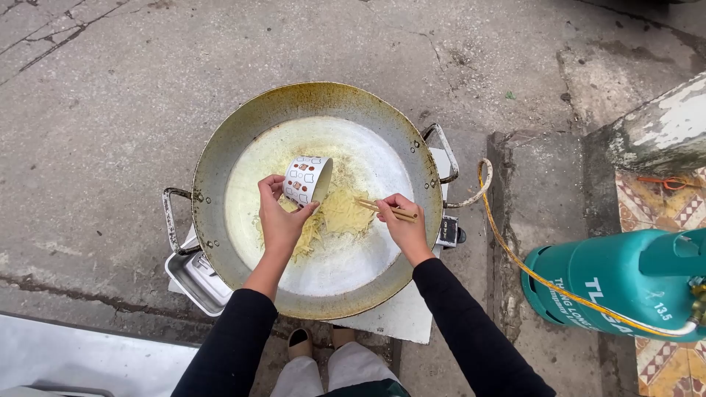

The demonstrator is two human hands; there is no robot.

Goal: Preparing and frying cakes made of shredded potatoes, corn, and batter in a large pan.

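I have my left hand [278, 220] wrapped around a small white patterned bowl [307, 179], tipped on its side with its mouth facing right, above the middle of the big metal wok [243, 117]. Pale yellow shredded strips [340, 217] lie in a loose heap on the wok's oily floor, just beneath the bowl and spreading toward my right hand [403, 224]. That hand is closed on a pair of wooden chopsticks [385, 208], their tips pointing left into the heap. The wok sits on a low burner stand [193, 276] with looped handles at both sides, on a concrete pavement [95, 110]. A yellow hose [507, 246] runs from beside the wok to a teal gas cylinder [610, 283] lying at my right, near patterned tiles [662, 206].
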